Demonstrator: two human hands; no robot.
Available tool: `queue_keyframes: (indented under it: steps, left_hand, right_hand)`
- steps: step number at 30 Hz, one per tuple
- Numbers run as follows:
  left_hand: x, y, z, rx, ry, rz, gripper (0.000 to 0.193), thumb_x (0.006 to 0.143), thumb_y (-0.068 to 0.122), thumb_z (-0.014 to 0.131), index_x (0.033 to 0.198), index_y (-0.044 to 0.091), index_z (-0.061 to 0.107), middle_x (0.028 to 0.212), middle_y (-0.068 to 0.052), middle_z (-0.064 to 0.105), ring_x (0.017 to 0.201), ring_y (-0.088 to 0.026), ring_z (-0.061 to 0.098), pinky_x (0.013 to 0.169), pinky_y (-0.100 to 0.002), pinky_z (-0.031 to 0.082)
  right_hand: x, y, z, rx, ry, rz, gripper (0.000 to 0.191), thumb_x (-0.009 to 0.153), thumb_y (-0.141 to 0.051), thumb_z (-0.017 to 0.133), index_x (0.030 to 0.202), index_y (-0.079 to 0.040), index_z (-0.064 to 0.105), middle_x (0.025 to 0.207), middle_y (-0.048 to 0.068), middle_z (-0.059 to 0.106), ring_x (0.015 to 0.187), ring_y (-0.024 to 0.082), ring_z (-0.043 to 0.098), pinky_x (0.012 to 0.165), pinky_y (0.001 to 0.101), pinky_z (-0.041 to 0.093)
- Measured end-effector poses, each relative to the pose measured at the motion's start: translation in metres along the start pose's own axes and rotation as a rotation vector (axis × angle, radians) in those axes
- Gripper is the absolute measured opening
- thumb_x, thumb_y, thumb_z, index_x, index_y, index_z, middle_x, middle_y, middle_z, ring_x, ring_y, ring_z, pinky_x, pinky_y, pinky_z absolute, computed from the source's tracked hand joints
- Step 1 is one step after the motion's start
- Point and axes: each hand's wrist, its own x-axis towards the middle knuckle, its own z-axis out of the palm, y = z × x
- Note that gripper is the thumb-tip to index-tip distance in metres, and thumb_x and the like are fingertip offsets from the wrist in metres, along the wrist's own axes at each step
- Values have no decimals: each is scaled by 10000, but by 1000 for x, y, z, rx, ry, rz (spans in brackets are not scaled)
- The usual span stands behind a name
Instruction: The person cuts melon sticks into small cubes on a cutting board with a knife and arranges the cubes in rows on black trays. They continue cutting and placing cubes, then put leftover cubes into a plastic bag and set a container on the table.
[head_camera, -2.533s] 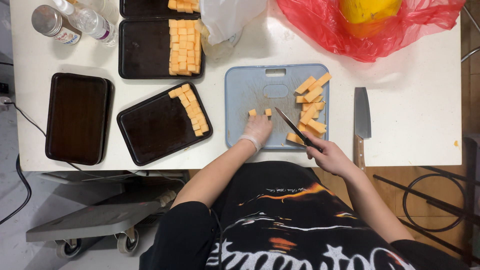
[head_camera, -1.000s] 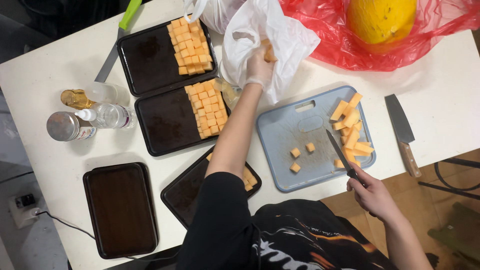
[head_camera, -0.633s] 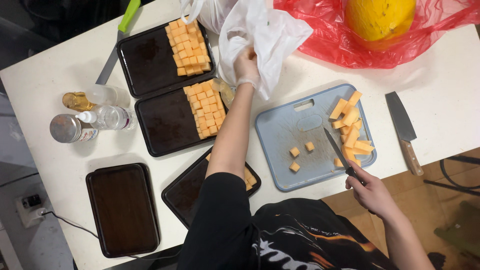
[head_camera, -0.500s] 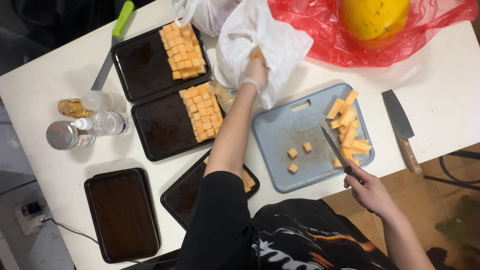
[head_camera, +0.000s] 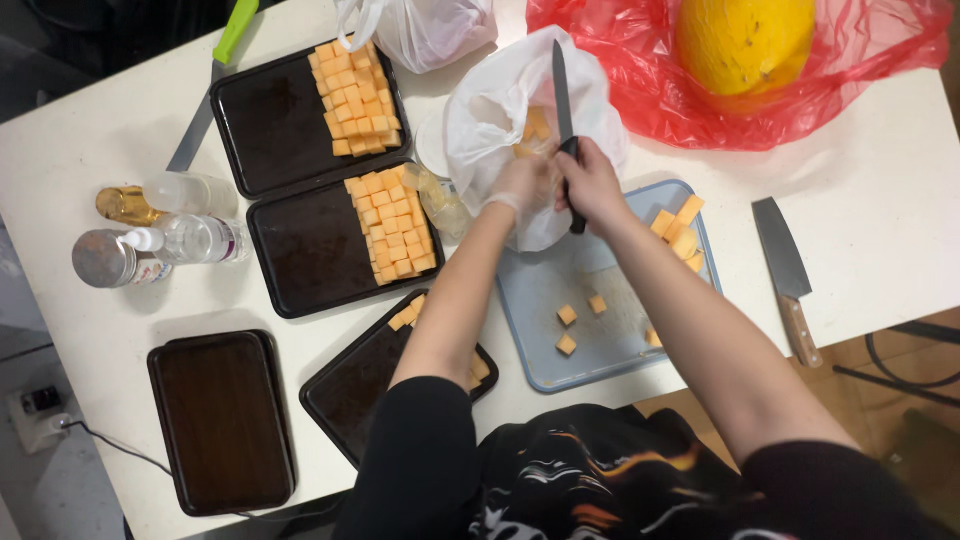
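Now my right hand (head_camera: 592, 182), fist shut round the black-handled knife (head_camera: 563, 110), has come up from the blue cutting board (head_camera: 600, 330) to join my gloved left hand (head_camera: 522, 185), which pinches the white plastic bag (head_camera: 490, 120) of orange cubes, blade upright over its mouth.

Four dark trays (head_camera: 300, 110) are laid out on a white bench (head_camera: 880, 170), three bearing orange cubes (head_camera: 355, 100) and one (head_camera: 220, 420) left bare. Clear bottles (head_camera: 165, 245) are grouped at one edge. A whole yellow melon (head_camera: 745, 40) is held in a red bag (head_camera: 620, 90), and a wooden-handled cleaver (head_camera: 785, 275) is set apart.
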Motion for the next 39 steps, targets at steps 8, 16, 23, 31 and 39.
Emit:
queue_keyframes:
  steps: [8, 16, 23, 31, 39]
  left_hand:
    - [22, -38, -22, 275, 203, -83, 430, 914, 374, 617, 1302, 196, 672, 1300, -141, 669, 1186, -313, 620, 1046, -416, 448]
    - [-27, -6, -3, 487, 121, 262, 537, 832, 352, 704, 1348, 217, 644, 1442, -114, 595, 1333, -333, 548, 1144, -427, 401]
    - [-41, 28, 19, 899, -99, 296, 550, 845, 362, 735, 1382, 318, 622, 1487, -66, 502, 1366, -305, 480, 1154, -555, 344]
    - [17, -8, -53, 846, 299, 260, 703, 755, 331, 808, 1388, 149, 563, 1464, -183, 477, 1323, -398, 462, 1084, -484, 376]
    - [31, -39, -107, -469, 34, 24, 541, 956, 362, 697, 1380, 28, 657, 1316, -58, 691, 1199, -174, 627, 1062, -333, 484]
  right_hand:
    - [42, 41, -65, -308, 173, 63, 287, 996, -189, 600, 1253, -71, 547, 870, 50, 621, 706, 137, 626, 506, 326, 529]
    - [32, 55, -78, -333, 1, -525, 187, 969, -103, 747, 1049, -8, 607, 914, 75, 601, 827, 122, 576, 755, 270, 486]
    - [71, 65, -53, -721, 205, -408, 561, 755, -170, 913, 1167, -1, 572, 1137, 193, 608, 1040, 322, 622, 897, 394, 508]
    - [82, 70, -86, -781, 37, -309, 695, 712, 7, 715, 1368, -13, 487, 1258, 231, 568, 1182, 378, 589, 1006, 409, 492]
    - [95, 62, -150, -699, -251, -262, 710, 730, 26, 686, 1412, 4, 487, 1272, 150, 598, 1185, 255, 591, 1024, 365, 464]
